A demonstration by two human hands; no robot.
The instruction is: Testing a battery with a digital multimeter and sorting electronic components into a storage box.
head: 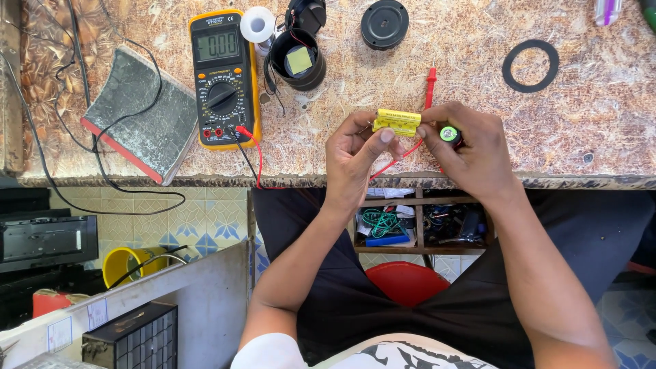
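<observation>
A small yellow block-shaped component (397, 122) is held between both hands above the front part of a patterned worktop (437, 48). My left hand (353, 156) grips its left end with thumb and fingers. My right hand (473, 145) pinches its right end and also holds a small green-topped cylindrical part (449, 134) in its palm. A red test probe (430, 85) lies under my right hand, its red lead running back to a yellow multimeter (223, 78) on the left.
A grey book with a red edge (140, 115) lies far left with black cables over it. Behind are a white tape roll (257, 24), a black cylinder (298, 61), a black cap (384, 23) and a black ring (530, 65). An open drawer of parts (420, 224) sits below the worktop edge.
</observation>
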